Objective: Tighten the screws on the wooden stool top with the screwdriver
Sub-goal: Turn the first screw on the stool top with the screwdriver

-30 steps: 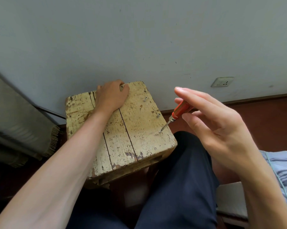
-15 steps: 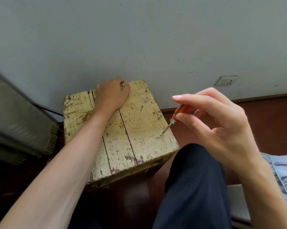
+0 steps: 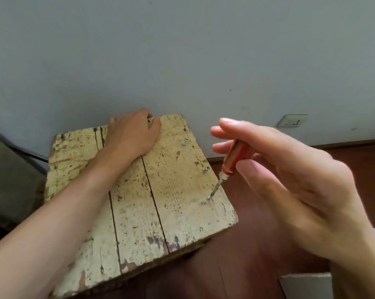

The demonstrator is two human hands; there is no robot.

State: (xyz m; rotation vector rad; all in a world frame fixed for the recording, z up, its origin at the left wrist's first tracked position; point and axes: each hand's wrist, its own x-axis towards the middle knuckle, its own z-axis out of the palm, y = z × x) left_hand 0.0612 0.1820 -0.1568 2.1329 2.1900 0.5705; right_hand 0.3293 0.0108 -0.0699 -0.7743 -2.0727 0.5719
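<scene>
While R hand [image 3: 290,180] fingers [image 3: 249,131] & thumb pinch the red-handled screwdriver [image 3: 236,158], its tip sits on a screw [image 3: 209,198] nr the right edge of the stool top [image 3: 171,208]. L hand [image 3: 132,134] grips the top's far edge, fingers curled over it.

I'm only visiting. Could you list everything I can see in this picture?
stool top: one, worn cream paint, centre.
screws: three seen, metal, along the top's right edge.
screwdriver: one, red handle, tip on the nearest screw.
wall: one, grey, behind.
wall socket: one, pale, low on the wall, right.
floor: one, dark red-brown, below.
left hand: one, holds the top's far edge.
right hand: one, pinches the screwdriver handle.
</scene>
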